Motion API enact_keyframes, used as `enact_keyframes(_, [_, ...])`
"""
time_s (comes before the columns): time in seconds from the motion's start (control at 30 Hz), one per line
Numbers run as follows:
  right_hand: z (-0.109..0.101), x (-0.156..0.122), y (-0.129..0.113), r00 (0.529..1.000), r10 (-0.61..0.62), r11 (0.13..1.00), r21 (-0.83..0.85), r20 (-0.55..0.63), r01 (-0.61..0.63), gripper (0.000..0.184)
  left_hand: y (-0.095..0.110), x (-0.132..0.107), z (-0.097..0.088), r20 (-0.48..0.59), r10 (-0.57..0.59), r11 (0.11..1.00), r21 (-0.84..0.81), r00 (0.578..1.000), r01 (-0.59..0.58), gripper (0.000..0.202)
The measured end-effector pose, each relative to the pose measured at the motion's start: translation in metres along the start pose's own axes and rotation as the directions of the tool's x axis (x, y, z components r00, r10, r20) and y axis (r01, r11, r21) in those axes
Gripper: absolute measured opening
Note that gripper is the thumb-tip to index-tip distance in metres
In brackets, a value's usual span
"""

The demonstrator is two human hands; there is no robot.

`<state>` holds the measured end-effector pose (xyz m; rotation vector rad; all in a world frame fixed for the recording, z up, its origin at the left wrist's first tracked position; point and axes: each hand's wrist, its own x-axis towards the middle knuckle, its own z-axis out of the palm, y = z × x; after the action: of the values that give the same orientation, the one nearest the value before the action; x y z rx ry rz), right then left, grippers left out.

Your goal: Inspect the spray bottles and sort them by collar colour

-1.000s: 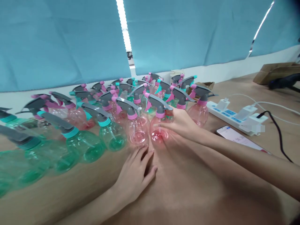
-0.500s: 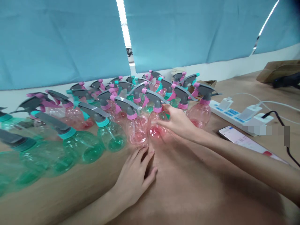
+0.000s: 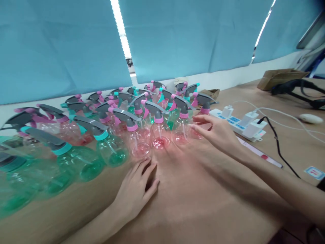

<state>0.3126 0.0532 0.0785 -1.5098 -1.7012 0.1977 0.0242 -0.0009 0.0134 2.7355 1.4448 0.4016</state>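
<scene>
Right hand (image 3: 218, 134) out over the worktop (image 3: 182, 196), fingers parted, gripping nothing I could see! A pink-collared trigger spray bottle (image 3: 180, 134) stood at its nine o'clock, long axis upright, just beside the fingertips; touching or not, I couldn't tell. Another pink-collared sprayer (image 3: 204, 110) rose behind those fingers, toward eleven. The left hand (image 3: 135, 188), farther off, lay palm down, unclenched, with that first bottle at its one o'clock.

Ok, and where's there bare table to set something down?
Widest bare table: in front of the pink bottles, between the left hand and right forearm. A smaller patch lies between the black cable, white cables and printed card. Left and centre are crowded, green bottles and pink ones packed close.
</scene>
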Motion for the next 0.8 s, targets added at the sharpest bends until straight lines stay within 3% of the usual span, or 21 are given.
enact_keyframes(0.23, [0.024, 0.017, 0.006, 1.000, -0.007, 0.998, -0.058, 0.027, 0.008, 0.062, 0.003, -0.004, -0.008, -0.067, 0.025, 0.999, -0.039, 0.997, -0.027, 0.030])
enact_keyframes(0.43, [0.038, 0.021, 0.000, 0.999, -0.004, 0.999, -0.045, 0.034, 0.006, 0.056, 0.019, -0.007, -0.010, -0.081, 0.080, 0.992, -0.087, 0.993, -0.087, 0.029])
enact_keyframes(0.63, [0.019, -0.011, -0.002, 0.997, -0.054, 0.998, -0.028, 0.059, 0.055, 0.049, 0.036, 0.004, -0.010, -0.068, 0.038, 0.969, -0.241, 0.997, -0.053, 0.037])
enact_keyframes(0.73, [0.004, -0.039, -0.011, 0.991, -0.094, 0.995, 0.002, 0.097, 0.095, 0.048, 0.043, 0.013, -0.009, -0.039, -0.002, 0.955, -0.297, 0.999, -0.010, 0.059])
enact_keyframes(0.8, [-0.006, -0.055, -0.022, 0.967, -0.170, 0.982, 0.109, 0.189, 0.151, 0.043, 0.048, 0.018, -0.008, -0.031, -0.017, 0.943, -0.332, 0.999, 0.006, 0.076])
